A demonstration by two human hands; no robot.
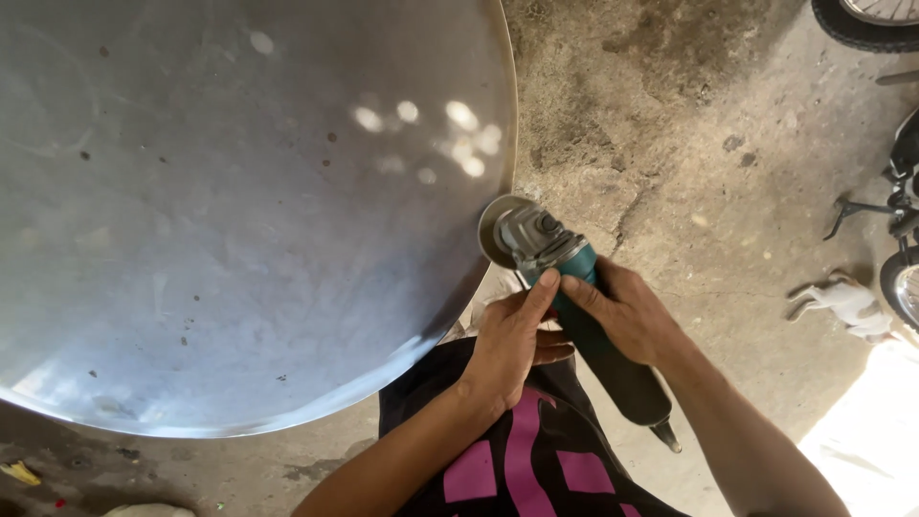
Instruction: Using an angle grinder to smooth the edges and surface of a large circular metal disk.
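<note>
1. A person bends over a large round metal sheet [239, 211], both bare hands wrapped around a teal-bodied angle grinder [574, 306] whose grinding disc [498, 230] sits against the sheet's right-hand rim.

2. The left hand [507, 349] grips the tool from the sheet side, just behind the grey gear head, thumb stretched up along the body and fingers curled under it, pressed together.

3. The right hand [627, 316] closes over the grinder's body from the far side, away from the sheet, index finger laid across the top and the remaining fingers wrapped round and out of sight. The dark rear end of the tool juts out below this hand.

4. The sheet itself is dull grey, scuffed and speckled with small dark spots, with soft patches of reflected light near its right edge. It fills most of the view left of the grinder.

5. Beyond the sheet, to its right, lies a rough, stained concrete floor [689, 163] with cracks and scattered grit.

6. At the far right edge, well apart from the sheet, stand parts of a motorbike [900, 220], and a tyre [866, 24] shows in the top corner. A small white dog [847, 304] lies on the floor near them, beside a bright patch of sunlight.

7. Below the sheet, the person's black garment with pink lettering [522, 460] is visible.
</note>
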